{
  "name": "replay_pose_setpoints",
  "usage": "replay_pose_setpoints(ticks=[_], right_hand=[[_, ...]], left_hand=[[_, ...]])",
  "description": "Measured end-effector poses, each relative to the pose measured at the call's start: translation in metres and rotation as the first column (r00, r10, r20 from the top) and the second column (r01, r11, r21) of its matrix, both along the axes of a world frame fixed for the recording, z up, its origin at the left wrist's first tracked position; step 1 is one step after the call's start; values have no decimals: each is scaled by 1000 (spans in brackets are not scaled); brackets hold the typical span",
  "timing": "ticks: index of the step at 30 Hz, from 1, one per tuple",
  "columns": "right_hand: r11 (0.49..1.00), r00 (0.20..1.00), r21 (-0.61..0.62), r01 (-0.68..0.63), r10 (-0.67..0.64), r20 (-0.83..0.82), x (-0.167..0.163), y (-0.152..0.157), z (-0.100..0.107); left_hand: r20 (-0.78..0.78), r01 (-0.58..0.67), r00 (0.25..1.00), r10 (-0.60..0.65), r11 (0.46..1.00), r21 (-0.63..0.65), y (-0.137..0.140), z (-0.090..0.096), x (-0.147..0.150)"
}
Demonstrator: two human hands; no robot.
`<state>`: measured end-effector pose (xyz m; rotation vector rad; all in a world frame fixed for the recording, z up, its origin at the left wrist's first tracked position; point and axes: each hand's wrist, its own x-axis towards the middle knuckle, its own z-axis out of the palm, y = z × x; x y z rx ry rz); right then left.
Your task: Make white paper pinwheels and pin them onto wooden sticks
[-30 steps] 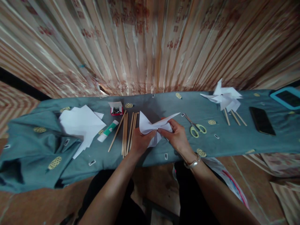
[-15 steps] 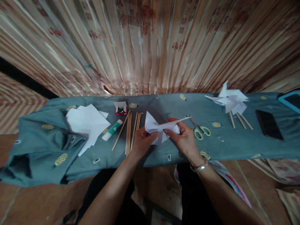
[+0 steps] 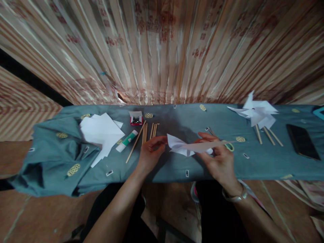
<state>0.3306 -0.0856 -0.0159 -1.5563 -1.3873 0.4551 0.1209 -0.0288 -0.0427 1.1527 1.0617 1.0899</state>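
A folded white paper pinwheel (image 3: 181, 145) is held above the cloth, one blade pointing right across my right hand. My right hand (image 3: 219, 160) grips it from the right, thumb and fingers closed on the paper. My left hand (image 3: 152, 152) is just left of the paper, fingers curled with a gap between thumb and forefinger; I see nothing in it. Beyond my left hand lie several wooden sticks (image 3: 145, 133). Scissors with yellow-green handles (image 3: 230, 146) lie partly hidden behind my right hand.
A stack of white paper (image 3: 101, 130), a glue stick (image 3: 127, 141) and a small red-and-white box of metal pins (image 3: 136, 118) are on the left. Finished pinwheels on sticks (image 3: 260, 111) and a black phone (image 3: 302, 141) lie right. A patterned curtain (image 3: 162, 60) hangs behind.
My left hand has come off the paper toward the left. My right hand has moved right with the pinwheel, which has tilted. The view has shifted slightly.
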Motion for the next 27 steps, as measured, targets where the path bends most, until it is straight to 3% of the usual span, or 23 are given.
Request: replay_pose_setpoints(ticks=[4,7,9,12,14,16,20,27], right_hand=[[996,977,47,-70,60,203,0,-7,3],[979,939,117,-164,119,323,0,-8,7],[965,921,148,-215,149,361,-1,-10,9],[953,910,155,-261,190,368,-2,-12,11],[946,911,159,-282,212,355,-2,-13,10],[941,913,162,-298,231,337,-1,-14,10],[941,919,144,-306,253,302,1,-16,11],[935,918,142,-325,276,283,0,-19,13]], left_hand=[[-240,-58,967,88,989,133,6,2,-14],[-440,-4,888,134,959,283,12,-2,-24],[-583,69,796,163,932,355,17,-7,-28],[-779,188,589,218,900,393,22,-13,-30],[-855,246,457,245,889,387,23,-15,-30],[-892,291,376,251,882,371,24,-15,-29],[-912,324,321,254,876,358,25,-14,-28],[-918,316,307,252,883,348,30,-16,-25]])
